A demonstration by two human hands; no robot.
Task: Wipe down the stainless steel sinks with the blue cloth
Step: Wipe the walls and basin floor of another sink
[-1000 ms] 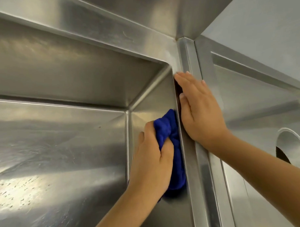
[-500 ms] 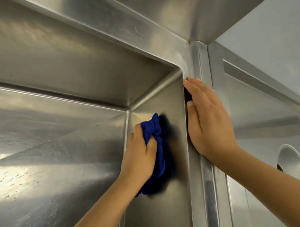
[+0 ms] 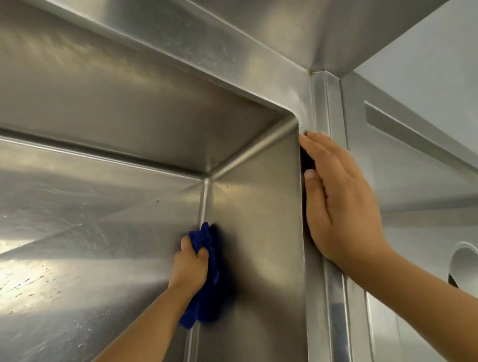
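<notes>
I look down into a deep stainless steel sink (image 3: 96, 164). My left hand (image 3: 190, 266) grips a bunched blue cloth (image 3: 208, 279) and presses it against the sink's right inner wall (image 3: 256, 234), low down by the seam with the floor. The cloth's dark reflection shows on that wall. My right hand (image 3: 339, 201) lies flat, fingers straight, on the steel divider (image 3: 334, 299) between the two sinks, with its thumb over the divider's edge.
A second sink (image 3: 423, 201) lies to the right of the divider, with a round drain opening (image 3: 468, 267) at the frame's right edge. Water droplets speck the left sink's floor (image 3: 32, 282). A steel ledge (image 3: 227, 45) runs along the back.
My left hand has slid the cloth down the right wall, from near the rim to the bottom seam. My right hand stays on the divider; the view has shifted.
</notes>
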